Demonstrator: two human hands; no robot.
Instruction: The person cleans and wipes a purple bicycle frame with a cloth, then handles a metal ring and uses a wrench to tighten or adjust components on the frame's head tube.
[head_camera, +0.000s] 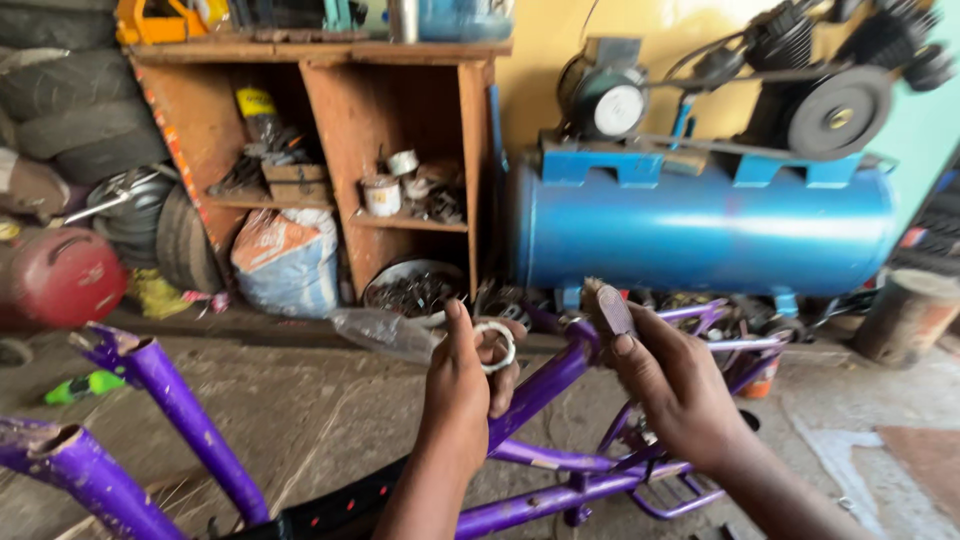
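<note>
Frame: purple bicycle frame (560, 375) across the bottom, beneath both hands.
Left hand (458, 390): fingers pinching a small pale ring (495, 346), centre.
Right hand (672, 385): fingers closed on a grey pad-like piece (610, 308).
Behind: blue compressor tank (700, 225), upper right.

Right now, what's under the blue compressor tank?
Under the blue compressor tank: blue feet and a dark pile of metal scrap parts on the floor. The right hand and purple bike frame cover the middle stretch.

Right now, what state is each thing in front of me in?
Left hand: raised, pinching a metal ring.
Right hand: gripping a small flat tool.
Purple bike frame: lying bare on the floor.
Blue tank: lying on its side.
Wooden shelf: upright, cluttered.
</note>
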